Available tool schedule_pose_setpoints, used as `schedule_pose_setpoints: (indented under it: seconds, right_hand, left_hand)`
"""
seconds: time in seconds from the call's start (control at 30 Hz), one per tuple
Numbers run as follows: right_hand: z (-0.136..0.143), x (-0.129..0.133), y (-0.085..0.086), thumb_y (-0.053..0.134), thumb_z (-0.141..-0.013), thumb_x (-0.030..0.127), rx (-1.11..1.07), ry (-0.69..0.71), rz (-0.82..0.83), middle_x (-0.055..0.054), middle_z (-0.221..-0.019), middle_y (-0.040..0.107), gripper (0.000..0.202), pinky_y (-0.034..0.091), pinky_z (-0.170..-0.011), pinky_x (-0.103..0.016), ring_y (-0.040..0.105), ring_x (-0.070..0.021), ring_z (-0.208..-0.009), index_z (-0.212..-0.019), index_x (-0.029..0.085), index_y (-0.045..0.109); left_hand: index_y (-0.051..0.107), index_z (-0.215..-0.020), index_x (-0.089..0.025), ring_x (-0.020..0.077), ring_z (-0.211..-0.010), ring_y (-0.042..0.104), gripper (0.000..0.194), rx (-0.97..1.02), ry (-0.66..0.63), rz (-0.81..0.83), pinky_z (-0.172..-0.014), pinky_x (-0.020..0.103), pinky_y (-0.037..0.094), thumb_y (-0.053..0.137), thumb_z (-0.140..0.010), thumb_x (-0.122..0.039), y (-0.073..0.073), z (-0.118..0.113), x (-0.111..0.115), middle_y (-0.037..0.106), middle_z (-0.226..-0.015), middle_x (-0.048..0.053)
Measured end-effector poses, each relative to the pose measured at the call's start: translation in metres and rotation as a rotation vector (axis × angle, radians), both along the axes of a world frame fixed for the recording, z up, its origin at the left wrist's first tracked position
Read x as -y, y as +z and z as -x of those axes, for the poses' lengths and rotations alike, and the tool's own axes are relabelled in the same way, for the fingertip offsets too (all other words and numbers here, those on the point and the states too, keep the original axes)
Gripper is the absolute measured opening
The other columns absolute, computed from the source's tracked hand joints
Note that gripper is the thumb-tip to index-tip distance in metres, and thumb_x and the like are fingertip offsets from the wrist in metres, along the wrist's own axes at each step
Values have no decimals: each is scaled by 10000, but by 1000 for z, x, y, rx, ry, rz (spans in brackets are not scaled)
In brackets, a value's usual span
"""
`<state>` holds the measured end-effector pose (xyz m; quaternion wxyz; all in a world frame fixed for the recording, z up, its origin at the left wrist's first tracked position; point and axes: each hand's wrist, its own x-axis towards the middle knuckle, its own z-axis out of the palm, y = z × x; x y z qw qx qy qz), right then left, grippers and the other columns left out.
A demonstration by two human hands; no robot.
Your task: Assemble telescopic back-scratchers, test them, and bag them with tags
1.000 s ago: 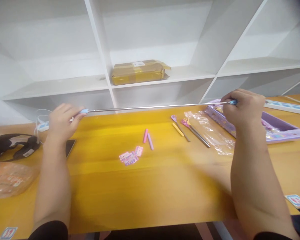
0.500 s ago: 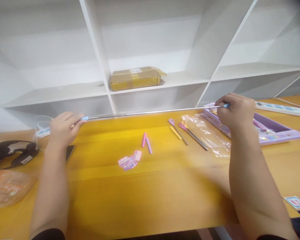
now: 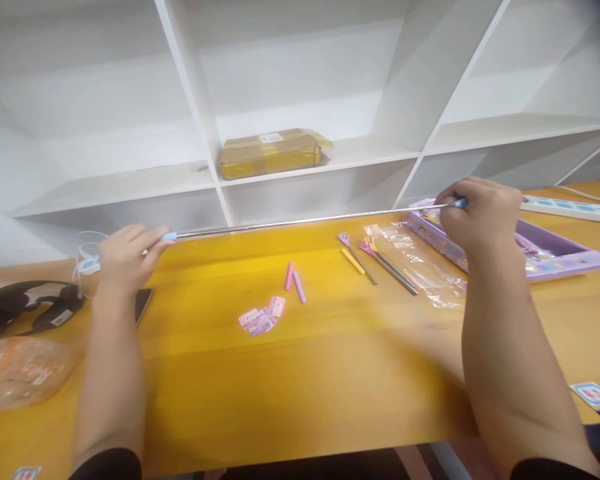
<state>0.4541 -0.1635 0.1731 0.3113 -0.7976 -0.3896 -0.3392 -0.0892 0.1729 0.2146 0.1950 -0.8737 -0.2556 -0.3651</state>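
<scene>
A thin metal telescopic back scratcher is stretched nearly level above the table, with blue parts at both ends. My left hand is closed around its left end, where a blue tip pokes out past the thumb. At the other end my right hand is wrapped round the blue part; the head is hidden in the fist. On the table beyond lie a purple hand-shaped scratcher and a pink and yellow pair. A yellow tube, a pink tube and a lilac tube lie loose.
Small printed cards lie mid-table. Clear plastic wrap is beside a purple box at right. A power strip, a phone, a black strap-like object and an orange bag lie around. A taped carton sits on the shelf.
My right hand has moved slightly right and up, drawing the rod a little longer. My left hand has barely moved, and the view has shifted slightly.
</scene>
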Motion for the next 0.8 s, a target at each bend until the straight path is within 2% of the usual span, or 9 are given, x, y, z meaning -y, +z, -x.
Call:
schedule_pose_setpoints:
  seconds: [0.17, 0.3, 0.57, 0.8]
  right_hand:
    - [-1, -1, -2, 549, -731, 183, -2, 22, 13, -116, -870, 755, 124, 448, -755, -317, 679, -236, -856, -769, 223, 659]
    - [-1, 1, -3, 551, -734, 182, 49, 46, -8, -102, -810, 741, 107, 447, -721, -308, 668, -219, -793, -735, 218, 652]
    - [-5, 3, -3, 528, -719, 177, 129, 4, -26, -71, -755, 741, 164, 437, -668, -281, 672, -198, -741, -728, 208, 689]
    - [0, 3, 0, 551, -765, 139, 65, -76, 29, -102, -799, 758, 160, 440, -696, -276, 692, -200, -789, -751, 203, 697]
  left_hand:
    - [764, -992, -262, 180, -766, 559, 370, -5, 3, -23, -726, 290, 387, 526, -1074, -533, 3, 4, 1, 647, -769, 28]
    - [775, -995, -258, 173, -748, 544, 365, -2, -13, -27, -723, 286, 391, 538, -1074, -525, 3, 5, 0, 641, -767, 22]
    - [797, -966, -230, 166, -720, 525, 519, 23, -11, -48, -694, 282, 364, 477, -1072, -625, 0, 0, 0, 615, -720, 27]
    - [805, -932, -233, 131, -664, 502, 595, 45, -23, -65, -642, 243, 335, 464, -1054, -705, -2, -3, -2, 601, -675, 4]
